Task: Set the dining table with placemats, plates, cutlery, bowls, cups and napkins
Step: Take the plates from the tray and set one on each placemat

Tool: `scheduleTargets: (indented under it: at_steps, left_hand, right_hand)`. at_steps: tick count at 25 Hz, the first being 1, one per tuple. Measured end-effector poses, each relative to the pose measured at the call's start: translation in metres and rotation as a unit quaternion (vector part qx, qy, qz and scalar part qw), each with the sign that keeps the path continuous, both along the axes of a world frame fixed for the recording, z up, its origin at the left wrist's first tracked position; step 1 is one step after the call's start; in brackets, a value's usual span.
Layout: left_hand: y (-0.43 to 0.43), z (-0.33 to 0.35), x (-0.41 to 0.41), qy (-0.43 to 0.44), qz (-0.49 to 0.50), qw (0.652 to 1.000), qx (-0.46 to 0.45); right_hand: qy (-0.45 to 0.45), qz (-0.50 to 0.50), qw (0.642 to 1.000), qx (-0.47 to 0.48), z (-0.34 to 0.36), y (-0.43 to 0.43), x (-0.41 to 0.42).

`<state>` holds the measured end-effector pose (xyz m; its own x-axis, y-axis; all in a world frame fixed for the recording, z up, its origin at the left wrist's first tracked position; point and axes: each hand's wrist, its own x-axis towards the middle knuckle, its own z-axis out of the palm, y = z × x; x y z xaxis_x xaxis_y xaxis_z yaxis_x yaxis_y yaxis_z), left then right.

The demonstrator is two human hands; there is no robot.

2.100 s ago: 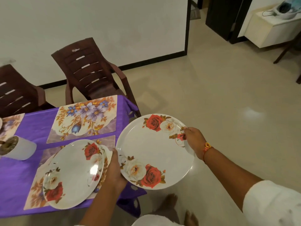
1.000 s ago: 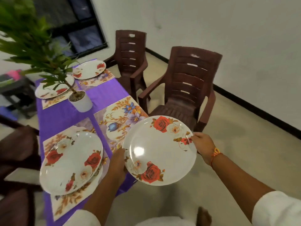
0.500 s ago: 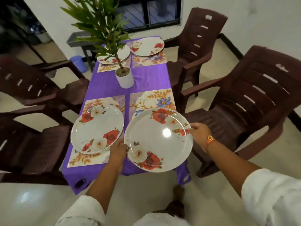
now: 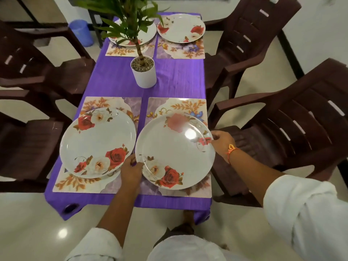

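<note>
Both hands hold one white rose-patterned plate [image 4: 175, 153] just over the near right floral placemat [image 4: 180, 105]. My left hand [image 4: 131, 169] grips its near left rim and my right hand [image 4: 220, 141] pinches its right rim. Whether the plate touches the mat I cannot tell. A matching plate [image 4: 98, 142] lies on the near left placemat [image 4: 79, 182]. At the far end two more plates [image 4: 181, 28] [image 4: 148, 35] sit on their own placemats [image 4: 180, 50] [image 4: 120, 50].
A purple cloth [image 4: 175, 81] covers the narrow table. A potted plant in a white pot [image 4: 144, 72] stands at its middle, leaves hanging over the far left plate. Brown plastic chairs [image 4: 293, 129] [image 4: 33, 76] flank both sides. A blue bin [image 4: 81, 32] stands on the floor beyond.
I have come round to the table's end, carrying the plate in both hands. It now hangs lower, over the near right placemat, instead of beside the table.
</note>
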<state>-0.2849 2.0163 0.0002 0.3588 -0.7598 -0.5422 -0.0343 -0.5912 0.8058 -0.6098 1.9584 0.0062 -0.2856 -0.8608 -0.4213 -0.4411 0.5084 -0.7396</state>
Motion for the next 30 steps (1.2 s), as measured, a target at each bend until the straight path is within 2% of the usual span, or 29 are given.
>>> scheduleTargets:
  at_steps: [9, 15, 18, 21, 24, 30]
  left_hand:
    - [-0.003, -0.014, -0.013, -0.067, 0.005, 0.998, -0.012]
    - [0.000, -0.007, -0.031, -0.194, 0.002, 0.981, -0.030]
    - [0.004, 0.002, -0.056, -0.298, 0.008, 0.954, -0.034]
    - [0.022, 0.019, -0.120, -0.344, -0.068, 0.931, -0.096]
    - [0.049, 0.027, -0.206, -0.359, -0.200, 0.902, -0.133]
    - [0.146, 0.031, -0.415, -0.332, -0.420, 0.830, -0.159]
  right_hand:
    - [0.002, 0.058, 0.998, 0.010, -0.010, -0.021, -0.004]
    - [-0.040, 0.095, 0.995, 0.007, -0.004, -0.012, -0.014]
    - [-0.030, 0.118, 0.993, 0.002, 0.005, 0.005, -0.024]
    - [-0.007, 0.130, 0.991, -0.005, 0.008, 0.034, -0.058]
    - [0.011, 0.132, 0.991, -0.022, 0.013, 0.080, -0.116]
    - [0.065, 0.083, 0.994, -0.022, 0.014, 0.231, -0.302]
